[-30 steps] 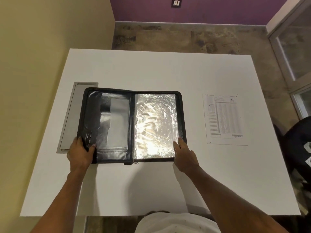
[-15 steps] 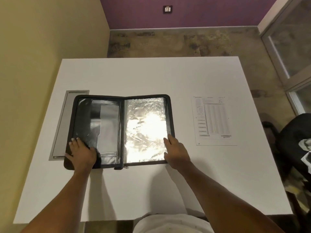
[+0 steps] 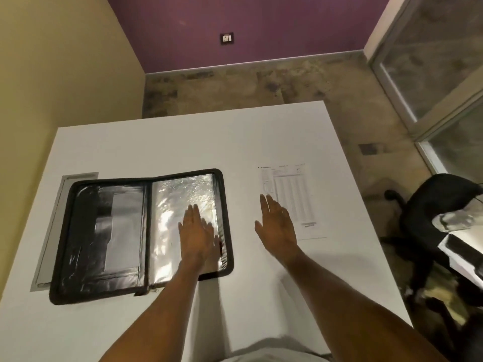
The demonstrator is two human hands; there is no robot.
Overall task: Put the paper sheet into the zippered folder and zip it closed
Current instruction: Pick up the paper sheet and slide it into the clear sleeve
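Paper sheet (image 3: 288,201) lies center-right on tabletop (image 3: 162,142), just under flat, empty right hand (image 3: 277,226); left hand (image 3: 198,235) splayed, w/ nothing held, over open folder (image 3: 141,233).

The counter (image 3: 183,142) is carrying one zippered folder (image 3: 141,231), lying open in two halves, and one paper sheet (image 3: 290,199). Two hands are showing: one left hand (image 3: 198,236) and one right hand (image 3: 277,226). One office chair (image 3: 428,220) is standing alongside.

- We take this for an office: a white table (image 3: 183,142) fills the middle, with a grey cable hatch (image 3: 52,231) set into it at 9 o'clock.
- At 3 o'clock we see a black swivel chair (image 3: 431,212); at 2 o'clock, a glazed partition (image 3: 428,61).
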